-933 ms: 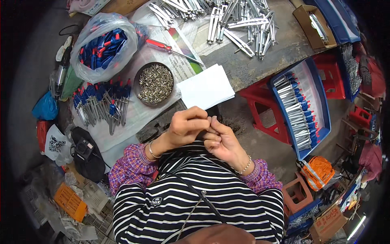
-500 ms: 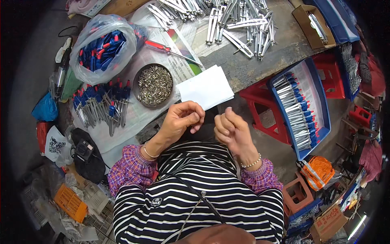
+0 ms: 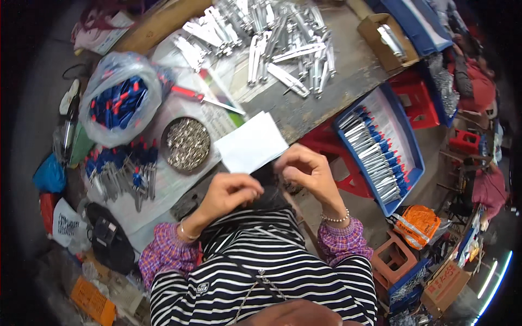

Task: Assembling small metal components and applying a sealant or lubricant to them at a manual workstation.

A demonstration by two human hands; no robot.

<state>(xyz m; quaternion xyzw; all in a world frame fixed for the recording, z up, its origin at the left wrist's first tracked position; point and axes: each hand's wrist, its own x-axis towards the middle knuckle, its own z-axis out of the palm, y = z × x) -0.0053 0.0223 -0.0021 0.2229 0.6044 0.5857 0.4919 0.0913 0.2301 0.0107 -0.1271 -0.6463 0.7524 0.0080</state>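
My left hand (image 3: 229, 194) is held over my lap, just below a stack of white paper (image 3: 253, 142) on the table edge. Its fingers curl in against the thumb, and whatever they may hold is too small to make out. Beside the paper's lower right corner, my right hand (image 3: 309, 173) has bent fingers with the thumb apart from them, and nothing shows between them. Left of the paper stands a round bowl (image 3: 165, 142) full of small metal rivets. Farther left, blue-handled metal tools with red tips (image 3: 122, 173) lie in a pile.
A clear plastic bag (image 3: 149, 117) of blue and red parts stands at the left. A red-handled screwdriver (image 3: 187, 92) lies behind the bowl. Loose metal pieces (image 3: 288, 54) cover the back. To the right, a blue tray (image 3: 416, 176) of tools rests near red stools (image 3: 416, 100).
My right hand has lifted toward the paper's corner, and its thumb and fingers have spread. My left hand sits lower, its fingers still curled. The whole view has shifted and turned slightly.
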